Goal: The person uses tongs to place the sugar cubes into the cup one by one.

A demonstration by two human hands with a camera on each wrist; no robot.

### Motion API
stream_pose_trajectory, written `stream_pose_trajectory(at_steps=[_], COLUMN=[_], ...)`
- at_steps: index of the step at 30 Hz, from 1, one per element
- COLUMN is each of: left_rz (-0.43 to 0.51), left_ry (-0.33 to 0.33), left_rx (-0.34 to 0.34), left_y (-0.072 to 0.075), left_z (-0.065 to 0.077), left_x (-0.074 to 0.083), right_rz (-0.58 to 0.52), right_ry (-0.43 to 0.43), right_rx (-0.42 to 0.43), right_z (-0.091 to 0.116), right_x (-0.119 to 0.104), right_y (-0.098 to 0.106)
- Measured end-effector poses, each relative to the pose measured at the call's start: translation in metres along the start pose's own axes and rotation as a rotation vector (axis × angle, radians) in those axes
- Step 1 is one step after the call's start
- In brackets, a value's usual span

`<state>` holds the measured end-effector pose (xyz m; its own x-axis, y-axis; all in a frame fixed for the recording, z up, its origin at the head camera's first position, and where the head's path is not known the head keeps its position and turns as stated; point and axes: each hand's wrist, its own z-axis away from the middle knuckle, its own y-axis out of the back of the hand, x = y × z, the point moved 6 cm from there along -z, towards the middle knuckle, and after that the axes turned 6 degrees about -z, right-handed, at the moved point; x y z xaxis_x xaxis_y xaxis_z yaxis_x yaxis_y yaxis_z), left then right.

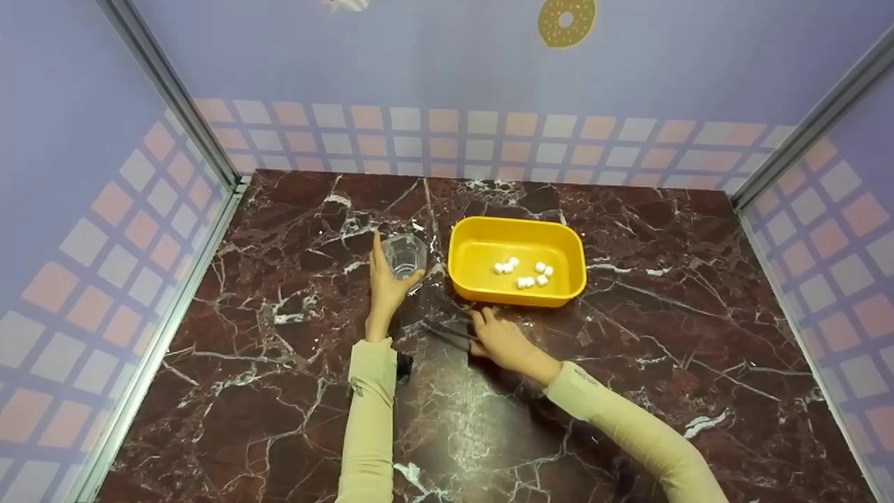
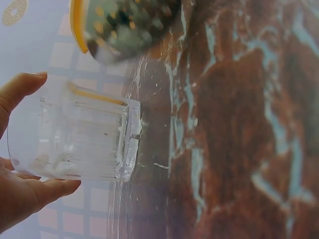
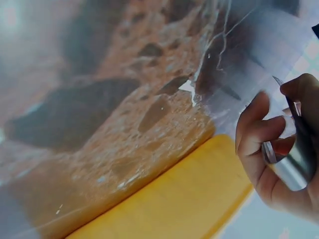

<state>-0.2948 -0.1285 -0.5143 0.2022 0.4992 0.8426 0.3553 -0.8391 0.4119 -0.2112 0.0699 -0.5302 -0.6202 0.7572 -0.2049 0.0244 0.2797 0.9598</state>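
My left hand [image 1: 391, 283] grips a clear plastic cup [image 1: 406, 260], thumb on one side and fingers on the other. The cup stands upright on the marble-patterned table, left of a yellow basin [image 1: 464, 288]. Several small white cubes [image 1: 541, 267] lie on the basin's floor. Just in front of the basin, my right hand [image 1: 506, 342] holds metal tongs [image 1: 447, 330] that point left toward the cup. Their bent metal end [image 3: 296, 169] shows within the curled fingers in the right wrist view. A blurred, spotted metal end [image 2: 132, 25] appears near the cup in the left wrist view.
The dark red table [image 1: 279, 419] has white veins. Purple walls with a checked band [image 1: 426, 136] enclose it at the back and both sides, with metal strips [image 1: 174, 307] along the edges. A black object [image 1: 404, 365] shows beside my left cuff.
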Motion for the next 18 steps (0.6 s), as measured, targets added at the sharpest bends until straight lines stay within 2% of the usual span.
stream_pose_trajectory(at_steps=[9,18], left_rz=[0.004,0.004], left_ry=[-0.023,-0.014], left_rx=[0.007,0.006], left_y=[0.000,0.000], left_z=[0.000,0.000], left_x=[-0.002,-0.001], right_rz=[-0.047,-0.240], right_ry=[0.059,-0.023], right_rx=[0.028,0.069], right_z=[0.029,0.046], right_x=[-0.003,0.018], right_y=[0.035,0.079])
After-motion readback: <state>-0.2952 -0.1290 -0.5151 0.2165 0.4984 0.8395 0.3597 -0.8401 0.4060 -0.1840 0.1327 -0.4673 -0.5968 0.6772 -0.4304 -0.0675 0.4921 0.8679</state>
